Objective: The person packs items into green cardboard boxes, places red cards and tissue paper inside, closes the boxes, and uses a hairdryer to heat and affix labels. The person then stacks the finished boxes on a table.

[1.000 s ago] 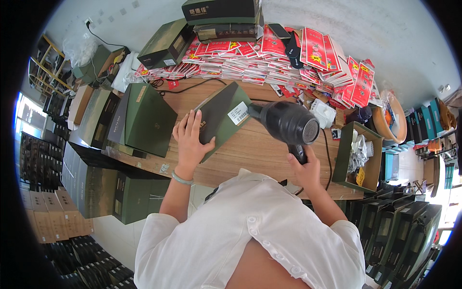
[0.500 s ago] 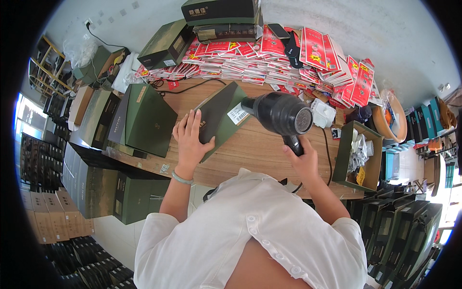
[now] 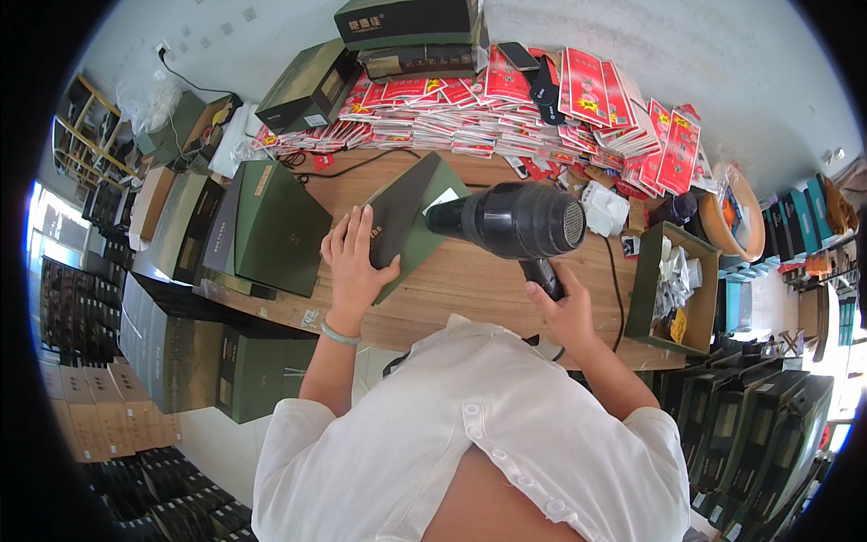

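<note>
My left hand (image 3: 358,264) lies with fingers spread on the dark side of a green box (image 3: 417,237), which stands on the wooden table (image 3: 452,298). A pale bangle (image 3: 339,334) circles that wrist. In my right hand (image 3: 565,303) is the handle of a black hair dryer (image 3: 519,219). Its nozzle points left, close to the white label (image 3: 441,200) on the box and partly covering it. Whether the nozzle touches the label I cannot tell.
More green boxes (image 3: 275,230) stand to the left. Stacks of red printed packets (image 3: 506,117) line the wall, with a phone (image 3: 517,56) on top. An open box of small items (image 3: 664,321) sits on the right. A cord (image 3: 617,289) runs beside the dryer.
The hair dryer has shifted left, and its nozzle now covers part of the label. My left hand has stayed on the box almost unmoved.
</note>
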The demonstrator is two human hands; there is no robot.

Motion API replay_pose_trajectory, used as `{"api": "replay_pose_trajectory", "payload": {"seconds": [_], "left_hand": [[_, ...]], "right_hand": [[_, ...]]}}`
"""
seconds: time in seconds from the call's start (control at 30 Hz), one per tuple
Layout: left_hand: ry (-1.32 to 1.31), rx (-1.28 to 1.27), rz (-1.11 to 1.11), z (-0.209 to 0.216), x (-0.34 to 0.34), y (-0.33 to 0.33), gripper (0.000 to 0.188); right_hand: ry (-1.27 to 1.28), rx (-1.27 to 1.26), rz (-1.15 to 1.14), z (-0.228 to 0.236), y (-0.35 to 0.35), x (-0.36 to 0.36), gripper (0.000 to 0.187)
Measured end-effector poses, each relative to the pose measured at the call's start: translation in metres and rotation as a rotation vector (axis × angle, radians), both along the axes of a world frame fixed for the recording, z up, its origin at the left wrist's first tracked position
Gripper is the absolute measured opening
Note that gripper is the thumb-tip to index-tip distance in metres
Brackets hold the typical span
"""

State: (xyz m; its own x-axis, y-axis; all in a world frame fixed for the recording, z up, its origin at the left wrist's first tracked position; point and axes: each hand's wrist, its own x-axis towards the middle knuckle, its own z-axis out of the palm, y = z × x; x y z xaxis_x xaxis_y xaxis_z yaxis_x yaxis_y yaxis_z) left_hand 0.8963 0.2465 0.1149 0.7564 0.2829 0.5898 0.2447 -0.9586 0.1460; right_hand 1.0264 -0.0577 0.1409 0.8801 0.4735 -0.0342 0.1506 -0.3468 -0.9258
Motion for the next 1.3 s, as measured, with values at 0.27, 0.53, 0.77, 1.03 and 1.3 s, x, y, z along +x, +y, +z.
{"api": "replay_pose_trajectory", "payload": {"seconds": [0.27,0.53,0.77,1.03,1.3], "left_hand": [[0.000,0.027,0.002,0.000,0.003,0.002,0.096],[0.071,-0.068,-0.020,0.021,-0.017,-0.003,0.095],[0.238,-0.293,-0.193,0.038,-0.029,-0.048,0.077],[0.274,-0.201,-0.191,0.038,-0.024,-0.065,0.057],[0.244,-0.197,-0.148,0.037,-0.030,-0.071,0.057]], "right_hand": [[-0.007,0.108,-0.052,-0.023,-0.005,0.014,0.040],[0.398,0.201,-0.301,-0.067,-0.055,0.094,0.030],[0.741,0.068,-0.310,-0.180,-0.131,0.148,0.049],[0.263,-0.310,-0.467,-0.291,-0.167,0.155,0.065],[-0.430,-0.004,-0.007,-0.089,-0.017,0.108,0.037]]}}
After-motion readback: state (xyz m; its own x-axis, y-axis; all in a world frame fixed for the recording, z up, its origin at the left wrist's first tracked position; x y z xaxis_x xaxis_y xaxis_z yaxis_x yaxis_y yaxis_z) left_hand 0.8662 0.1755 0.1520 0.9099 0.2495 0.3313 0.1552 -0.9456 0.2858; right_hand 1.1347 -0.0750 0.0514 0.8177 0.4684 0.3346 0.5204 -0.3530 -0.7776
